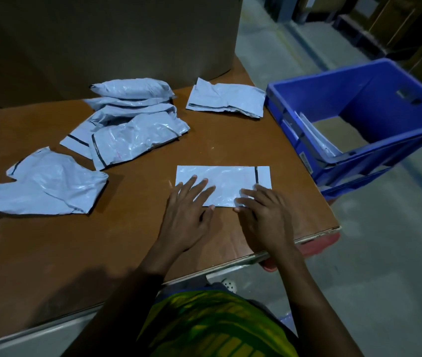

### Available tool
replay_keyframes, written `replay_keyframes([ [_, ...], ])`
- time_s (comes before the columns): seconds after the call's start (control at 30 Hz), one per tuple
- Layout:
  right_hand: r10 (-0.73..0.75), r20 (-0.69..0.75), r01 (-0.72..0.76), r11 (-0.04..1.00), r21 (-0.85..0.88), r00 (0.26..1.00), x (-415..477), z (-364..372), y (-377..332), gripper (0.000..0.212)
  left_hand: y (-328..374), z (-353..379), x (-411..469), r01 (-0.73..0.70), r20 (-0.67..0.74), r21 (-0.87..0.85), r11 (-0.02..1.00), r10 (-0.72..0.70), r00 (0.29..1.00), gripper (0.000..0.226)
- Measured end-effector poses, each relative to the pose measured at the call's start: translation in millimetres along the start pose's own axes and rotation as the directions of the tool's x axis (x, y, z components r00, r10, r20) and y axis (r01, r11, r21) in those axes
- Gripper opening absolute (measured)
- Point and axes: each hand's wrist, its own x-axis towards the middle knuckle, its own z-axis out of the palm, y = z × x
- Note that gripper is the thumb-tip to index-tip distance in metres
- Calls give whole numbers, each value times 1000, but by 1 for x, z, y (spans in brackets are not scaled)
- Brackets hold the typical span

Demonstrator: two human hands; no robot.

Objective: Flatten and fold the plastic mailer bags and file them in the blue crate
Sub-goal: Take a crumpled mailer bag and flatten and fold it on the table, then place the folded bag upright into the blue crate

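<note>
left grip (189, 210): fingers straight and spread, palm down, pressing the near-left part of the flat mailer. Holds nothing.
right grip (264, 215): same, flat on the near-right corner. No pinch that we can see.
flat mailer (226, 180): on the bench (50, 253) near its front-right corner, under both grips. Looks smoothed, black seal strip at the right end. Not folded yet, we judge.
step: we read this as the flatten phase for this bag; fold + file come next.
done: blue crate (374, 99) sits just off the bench's right edge, tilted. A few filed bags (315, 136) lean on its left wall. Count unclear.
to do: pile of puffy mailers (132, 119) mid-bench, several. One crumpled mailer (42, 186) at far left. One rumpled mailer (226, 100) at the back, near the crate.
progress: we est. well under half, since more bags are on the bench than in the crate.
around: big cardboard box (101, 42) along the back of the bench. Concrete floor to the right, dim stock at top right. Red part (318, 247) under the bench corner; can't tell what it is.
in the way: nothing lies btwn the flat mailer and the crate. The rumpled mailer is back from that path. The crate's tilt may make filing fiddly, imo.
</note>
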Motion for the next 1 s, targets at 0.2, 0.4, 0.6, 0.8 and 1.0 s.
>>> replay_keyframes([
  [0.2,-49,41,54,991,-126,998,8,-2,-14,19,-7,-5,10,-71,77,9,997,70,995,40],
  [0.4,-33,-44,28,995,-97,999,13,-10,-26,15,-17,-28,21,-164,13,68,984,163,987,28],
  [0.6,-30,-9,28,984,-178,1000,27,-9,-38,26,-23,-46,35,-258,-36,-11,966,257,966,24],
  [0.8,51,-172,-89,972,-218,984,51,-48,-35,21,-14,-62,90,-325,-52,-44,945,323,945,22],
  [1.0,113,-224,-174,946,-273,968,91,-106,3,13,25,-76,195,-455,26,-17,890,455,890,26],
])
